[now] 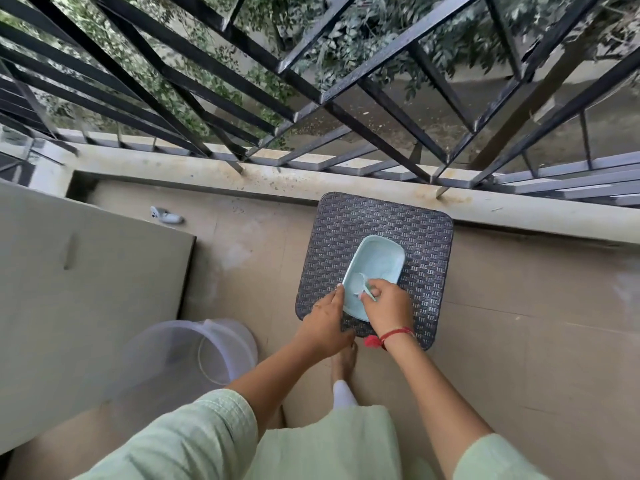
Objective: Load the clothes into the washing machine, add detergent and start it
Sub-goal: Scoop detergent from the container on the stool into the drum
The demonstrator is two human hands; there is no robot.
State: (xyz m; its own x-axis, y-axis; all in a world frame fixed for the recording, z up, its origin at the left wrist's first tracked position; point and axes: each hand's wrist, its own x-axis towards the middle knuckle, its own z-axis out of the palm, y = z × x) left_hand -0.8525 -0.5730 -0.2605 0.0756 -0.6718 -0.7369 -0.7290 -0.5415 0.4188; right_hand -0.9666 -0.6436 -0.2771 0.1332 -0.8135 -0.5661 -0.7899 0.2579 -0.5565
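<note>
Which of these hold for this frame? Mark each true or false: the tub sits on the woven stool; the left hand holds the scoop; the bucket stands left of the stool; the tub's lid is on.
1. The light blue tub sits on the woven stool. True.
2. The left hand holds the scoop. False: the right hand has it in its grip; the left steadies the tub's edge.
3. The translucent bucket stands left of the stool. True.
4. The tub's lid is on. False: the tub is open.
</note>
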